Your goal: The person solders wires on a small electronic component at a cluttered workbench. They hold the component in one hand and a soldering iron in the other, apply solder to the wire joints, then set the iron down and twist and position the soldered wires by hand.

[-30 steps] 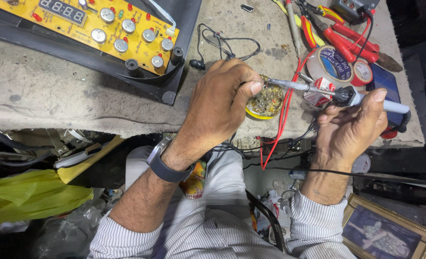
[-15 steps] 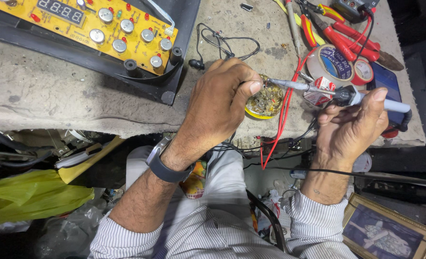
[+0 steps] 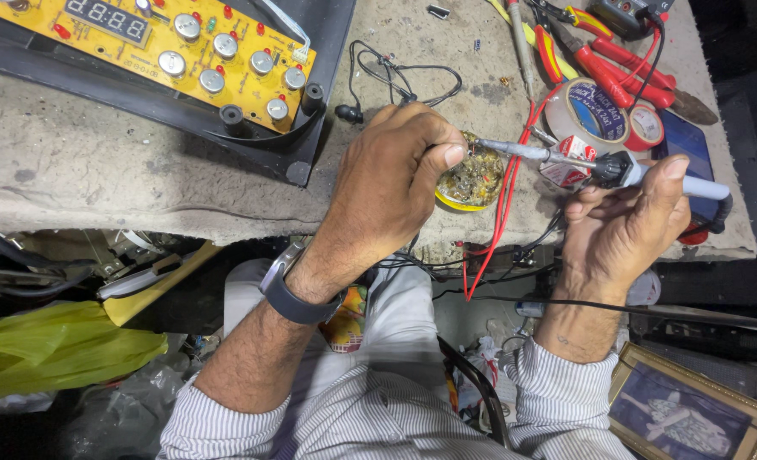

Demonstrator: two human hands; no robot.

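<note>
Now we see our left hand (image 3: 391, 183) curled closed over the rim of a small round yellow tin of crusted flux (image 3: 472, 177), thumb pressed at its near edge; whether the fingers pinch anything else we cannot tell. Our right hand (image 3: 625, 226) grips a soldering iron with a pale handle and black collar (image 3: 617, 168), its metal tip lying over the tin. The tin sits on the worn grey bench top (image 3: 80, 162), just beside red wires (image 3: 502, 213). Farther off lie a yellow circuit board with silver buttons (image 3: 191, 43), rolls of tape (image 3: 604, 111) and red-handled pliers (image 3: 608, 60).
</note>
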